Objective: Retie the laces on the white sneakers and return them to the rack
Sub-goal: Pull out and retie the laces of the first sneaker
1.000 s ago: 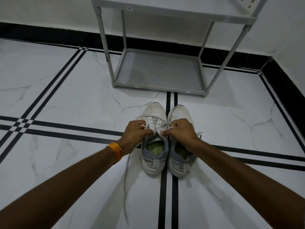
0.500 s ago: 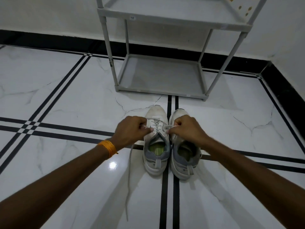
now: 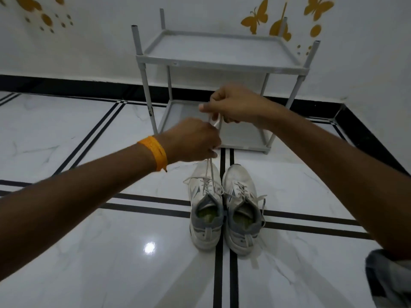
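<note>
Rack [image 3: 219, 63] lower shelf partly behind hands; lace [image 3: 216, 123] ends hidden in fists.

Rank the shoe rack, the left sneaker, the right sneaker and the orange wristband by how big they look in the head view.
1. Shoe rack, clearly largest.
2. Left sneaker and right sneaker: about equal, so no ranking between them.
3. Orange wristband, smallest, though it is nearer the camera, which inflates it.

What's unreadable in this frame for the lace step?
Head view only:
- Lace ends and how they cross: hidden inside the left hand and right hand.
- Right sneaker knot: too small.
- Rack lower shelf: partly behind both hands.
</note>
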`<act>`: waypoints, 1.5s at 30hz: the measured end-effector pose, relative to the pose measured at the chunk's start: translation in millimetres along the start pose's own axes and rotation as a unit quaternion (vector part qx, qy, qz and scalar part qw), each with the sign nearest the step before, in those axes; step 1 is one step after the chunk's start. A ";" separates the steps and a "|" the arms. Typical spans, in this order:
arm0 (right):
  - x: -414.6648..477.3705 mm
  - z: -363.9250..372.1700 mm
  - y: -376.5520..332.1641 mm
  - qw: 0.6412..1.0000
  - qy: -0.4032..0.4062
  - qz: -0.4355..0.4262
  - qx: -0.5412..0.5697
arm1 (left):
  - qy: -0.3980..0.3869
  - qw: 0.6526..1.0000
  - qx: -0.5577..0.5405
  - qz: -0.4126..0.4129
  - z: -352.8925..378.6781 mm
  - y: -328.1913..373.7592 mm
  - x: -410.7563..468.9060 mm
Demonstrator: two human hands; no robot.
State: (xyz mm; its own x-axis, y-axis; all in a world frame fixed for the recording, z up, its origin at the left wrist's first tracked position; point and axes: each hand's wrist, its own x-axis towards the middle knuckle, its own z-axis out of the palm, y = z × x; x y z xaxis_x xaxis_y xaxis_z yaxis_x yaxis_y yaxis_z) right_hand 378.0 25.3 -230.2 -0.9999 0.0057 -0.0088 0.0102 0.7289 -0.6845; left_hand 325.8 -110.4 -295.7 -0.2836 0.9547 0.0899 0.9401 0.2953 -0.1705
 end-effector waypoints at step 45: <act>8.0 30.7 44.6 0.740 0.184 0.138 0.632 | 0.298 0.953 -0.050 -0.030 34.4 -5.4 -12.7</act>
State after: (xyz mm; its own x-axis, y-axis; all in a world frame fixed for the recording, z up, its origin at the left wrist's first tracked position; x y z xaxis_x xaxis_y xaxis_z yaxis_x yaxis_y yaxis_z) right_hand 370.5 36.9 -283.2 -0.8901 0.3902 -0.2355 -0.0242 -0.5565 -0.8305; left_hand 317.8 -122.8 -329.6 -0.2065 0.7379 0.6425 0.9475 0.3147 -0.0569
